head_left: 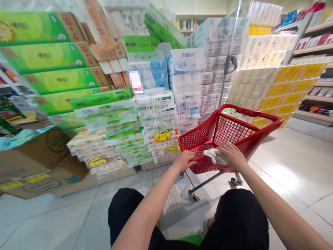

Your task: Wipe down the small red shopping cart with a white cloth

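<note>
A red plastic shopping cart [234, 125] with grid walls stands in front of my knees. My left hand [184, 161] is closed over the near rim at its left corner, thumb and fingers on either side of the edge. Farther right along the same rim, my right hand [232, 155] has its fingers closed on a crumpled white cloth [215, 155], which could also be a tissue. The cloth lies against the cart's edge. Part of the cart's red grid floor shows beyond my hands, and its casters rest on the tiles.
Stacked tissue packs [119, 114] line the left and back, with green cartons [52, 80] piled at far left. Cardboard boxes [28, 159] sit on the floor there. A metal pole [234, 34] rises behind the cart. Yellow-and-white packs [286, 86] and shelves [309, 45] stand right.
</note>
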The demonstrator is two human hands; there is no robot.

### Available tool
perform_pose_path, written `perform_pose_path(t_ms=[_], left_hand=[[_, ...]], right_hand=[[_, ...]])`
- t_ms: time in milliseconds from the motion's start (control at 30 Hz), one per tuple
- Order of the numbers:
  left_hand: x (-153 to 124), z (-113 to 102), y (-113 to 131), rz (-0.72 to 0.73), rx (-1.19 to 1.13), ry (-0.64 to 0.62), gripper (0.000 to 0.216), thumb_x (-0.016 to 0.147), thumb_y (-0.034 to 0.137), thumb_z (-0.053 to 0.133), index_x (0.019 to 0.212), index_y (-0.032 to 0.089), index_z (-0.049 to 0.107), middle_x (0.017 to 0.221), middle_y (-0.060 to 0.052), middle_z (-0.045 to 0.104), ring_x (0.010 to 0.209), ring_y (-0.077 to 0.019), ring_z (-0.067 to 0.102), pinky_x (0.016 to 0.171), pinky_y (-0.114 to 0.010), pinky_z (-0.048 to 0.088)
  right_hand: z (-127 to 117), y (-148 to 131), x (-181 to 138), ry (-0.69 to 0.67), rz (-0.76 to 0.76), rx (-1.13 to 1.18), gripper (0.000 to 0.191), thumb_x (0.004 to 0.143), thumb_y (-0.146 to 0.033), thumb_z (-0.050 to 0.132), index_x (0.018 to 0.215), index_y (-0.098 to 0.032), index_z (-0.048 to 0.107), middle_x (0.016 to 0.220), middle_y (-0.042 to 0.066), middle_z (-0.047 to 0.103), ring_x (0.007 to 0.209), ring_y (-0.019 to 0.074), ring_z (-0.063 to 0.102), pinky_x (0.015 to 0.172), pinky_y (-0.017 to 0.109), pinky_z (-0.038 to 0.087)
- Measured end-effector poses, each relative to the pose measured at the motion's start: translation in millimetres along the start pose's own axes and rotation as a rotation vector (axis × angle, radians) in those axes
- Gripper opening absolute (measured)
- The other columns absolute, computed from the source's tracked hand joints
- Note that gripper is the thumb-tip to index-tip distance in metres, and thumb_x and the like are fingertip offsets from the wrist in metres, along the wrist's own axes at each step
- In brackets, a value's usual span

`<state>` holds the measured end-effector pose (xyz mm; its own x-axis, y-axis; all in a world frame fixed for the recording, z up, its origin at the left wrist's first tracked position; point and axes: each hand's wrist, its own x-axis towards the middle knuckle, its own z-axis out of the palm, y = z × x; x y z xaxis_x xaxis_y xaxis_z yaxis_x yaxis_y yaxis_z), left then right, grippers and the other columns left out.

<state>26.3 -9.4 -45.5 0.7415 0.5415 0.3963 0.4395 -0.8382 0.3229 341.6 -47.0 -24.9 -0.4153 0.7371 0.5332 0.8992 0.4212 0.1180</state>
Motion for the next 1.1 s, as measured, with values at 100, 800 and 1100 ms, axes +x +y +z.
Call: perform_pose_path(t_ms=[100,800,1100], left_hand=[[2.8,-3.5,0.3,-0.001,-0.008,-0.031,0.025,0.095,0.043,0.055,0.093,0.020,0.064,0.130,-0.007,0.061,0.123,-0.0206,0.053,0.111,-0.042,0.033],[52.8,33.4,13.9,-0.277,0.292,0.046,0.033,0.098,0.021,0.044,0.131,0.026,0.048,0.113,-0.005,0.057,0.103,-0.0209,0.053,0.094,-0.037,0.042],[54.8,28.3,-2.7,-0.312,0.322,0.007,0.029,0.098,0.029,0.047,0.127,0.028,0.050,0.110,-0.004,0.056,0.098,-0.0201,0.055,0.088,-0.034,0.044]], right_hand=[[-5.0,11.6,-6.7,0.002,0.002,-0.031,0.031,0.097,-0.042,0.043,0.108,-0.025,0.067,0.100,0.006,0.068,0.097,0.0218,0.053,0.092,0.036,0.035],[-32.4,29.3,-23.9,0.014,0.150,-0.230,0.034,0.098,-0.041,0.040,0.112,-0.025,0.066,0.101,0.008,0.067,0.099,0.0249,0.049,0.095,0.041,0.030],[-65.5,78.1,-55.8,0.064,0.171,-0.355,0.041,0.099,-0.043,0.035,0.125,-0.026,0.062,0.117,0.008,0.064,0.117,0.0273,0.046,0.112,0.045,0.018]])
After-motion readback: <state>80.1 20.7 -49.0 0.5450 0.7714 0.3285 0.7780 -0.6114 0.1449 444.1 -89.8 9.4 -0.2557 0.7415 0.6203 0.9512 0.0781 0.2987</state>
